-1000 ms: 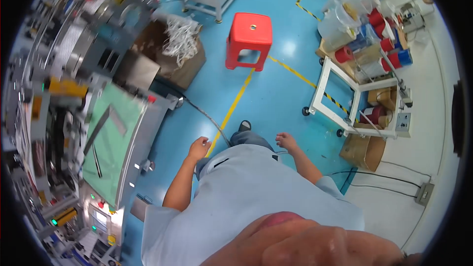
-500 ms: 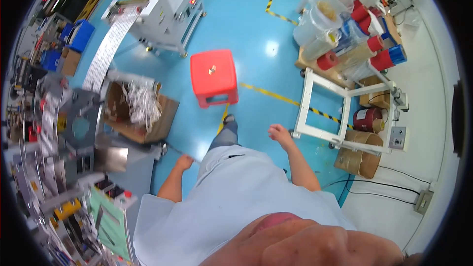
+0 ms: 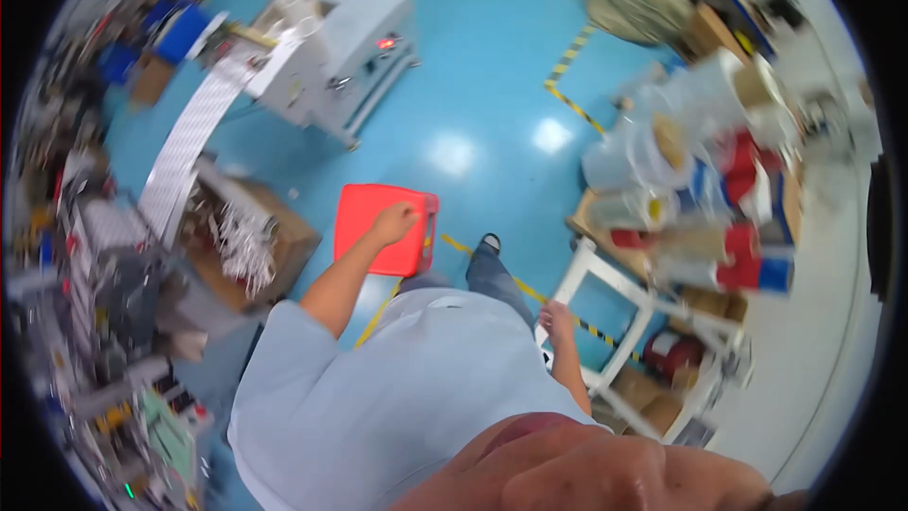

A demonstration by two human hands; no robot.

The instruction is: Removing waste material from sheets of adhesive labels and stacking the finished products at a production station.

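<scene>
My left hand (image 3: 394,224) reaches forward over the seat of a red plastic stool (image 3: 359,218). Its fingers are bunched together, and whatever they hold, if anything, is hidden. Whether the hand touches the seat cannot be made out. At my right side, my right hand (image 3: 558,320) hangs low beside a white metal frame (image 3: 629,331); its fingers are blurred, and contact with the frame is unclear. Below, one dark shoe (image 3: 490,243) is planted forward on the blue floor.
A grey-white machine (image 3: 326,57) feeds a long printed strip (image 3: 194,132) down past a cardboard box (image 3: 284,255) of shredded white scrap. Rolls of film (image 3: 653,156) crowd a wooden pallet at right. Yellow-black tape (image 3: 572,99) marks the floor. Cluttered machinery (image 3: 104,274) lines the left.
I have stepped forward, and the stool is now close in front of me. My left arm has swung out over its seat. The small object seen on the seat is no longer visible.
</scene>
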